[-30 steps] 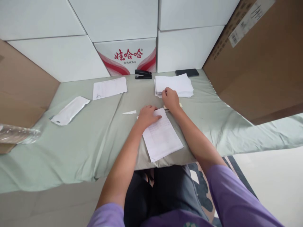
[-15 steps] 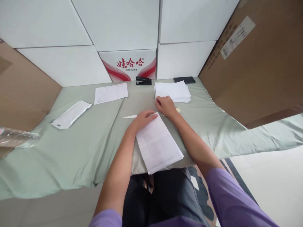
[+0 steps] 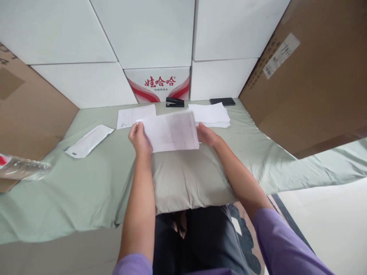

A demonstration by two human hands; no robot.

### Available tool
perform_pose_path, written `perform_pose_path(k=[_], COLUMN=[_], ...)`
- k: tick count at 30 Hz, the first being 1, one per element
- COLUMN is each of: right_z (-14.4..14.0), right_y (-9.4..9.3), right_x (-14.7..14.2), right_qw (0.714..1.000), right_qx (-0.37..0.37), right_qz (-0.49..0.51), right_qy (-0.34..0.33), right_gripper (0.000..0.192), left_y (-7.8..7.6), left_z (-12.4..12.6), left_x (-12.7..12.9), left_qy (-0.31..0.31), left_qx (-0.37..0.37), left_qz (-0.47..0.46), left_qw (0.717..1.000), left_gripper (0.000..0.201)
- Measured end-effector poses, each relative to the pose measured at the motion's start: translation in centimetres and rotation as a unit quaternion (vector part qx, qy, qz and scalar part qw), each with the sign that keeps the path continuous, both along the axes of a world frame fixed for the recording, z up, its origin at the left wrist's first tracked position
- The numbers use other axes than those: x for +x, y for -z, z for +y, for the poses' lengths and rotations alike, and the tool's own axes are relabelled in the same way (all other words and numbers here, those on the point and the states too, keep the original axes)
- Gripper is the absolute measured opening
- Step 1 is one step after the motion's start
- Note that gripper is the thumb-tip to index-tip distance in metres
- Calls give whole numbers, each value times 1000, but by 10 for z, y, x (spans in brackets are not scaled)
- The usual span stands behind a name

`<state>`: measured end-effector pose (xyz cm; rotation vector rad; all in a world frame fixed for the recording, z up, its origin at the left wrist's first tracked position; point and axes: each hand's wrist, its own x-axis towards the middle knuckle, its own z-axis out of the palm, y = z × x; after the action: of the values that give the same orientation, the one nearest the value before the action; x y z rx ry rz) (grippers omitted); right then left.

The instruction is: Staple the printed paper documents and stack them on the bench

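Tilted up above the cloth-covered table is a thin stack of printed paper sheets (image 3: 172, 131). My left hand (image 3: 140, 138) is closed on its left edge, thumb in front and the other fingers behind. At the right edge my right hand (image 3: 208, 134) rests against the sheets with its fingers extended, the tips partly hidden behind the paper. No thumb of that hand shows on the front of the sheets. Just behind it lies a thicker pile of white paper (image 3: 212, 114). To the left, partly covered by the held sheets, lies another printed sheet (image 3: 134, 114).
A black stapler (image 3: 174, 102) sits against the box with red lettering (image 3: 160, 84). A dark phone-like slab (image 3: 222, 101) lies by the white boxes. On the left are a white packet (image 3: 89, 141) and a plastic bottle (image 3: 24, 168). A cardboard box (image 3: 312, 84) stands on the right.
The sheets were lying near the table's front edge; they are now lifted, turned sideways and further back. My left hand moved left with them, and my right hand came from the paper pile to their right edge.
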<state>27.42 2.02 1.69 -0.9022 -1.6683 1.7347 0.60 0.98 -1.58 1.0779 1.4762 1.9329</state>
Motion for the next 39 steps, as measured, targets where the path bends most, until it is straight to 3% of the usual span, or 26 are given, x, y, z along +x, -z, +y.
perform_pose_path(k=[2,4,9,11,14,16,18,22,27,35,39], right_z=[-4,-8,-5,6,36,60,82,105,109,115,116], right_y=[2,4,6,2,-10,-16,-17,5,35,38,37], right_x=[-7,-16,-23,-10,26,54,79,100,93,91,94], right_qw=[1000,997,959,932,881,848,817,794,784,807,824], right_qx=[12,42,137,156,172,168,113,32,16,-3,-11], right_qz=[-16,-43,-42,-39,-35,-27,-35,-142,-198,-157,-194], right_qy=[-13,37,243,325,440,501,564,590,588,569,531], right_gripper=[55,46,17,12,14,11,6,11,27,41,41], left_y=[4,8,10,7,3,4,5,8,7,7,7], left_z=[3,5,5,2,-3,-4,-3,1,1,0,0], left_x=[-4,-5,4,10,19,22,23,20,21,24,24], left_qy=[10,70,-1,66,216,259,258,233,234,228,228], left_qx=[-59,-120,-42,-80,-163,-194,-205,-204,-205,-210,-209], left_qz=[0,-5,-54,-91,-138,-163,-187,-217,-212,-186,-196], left_qw=[998,990,998,990,953,932,925,926,926,932,930], left_gripper=[59,63,52,44,37,35,32,28,28,31,30])
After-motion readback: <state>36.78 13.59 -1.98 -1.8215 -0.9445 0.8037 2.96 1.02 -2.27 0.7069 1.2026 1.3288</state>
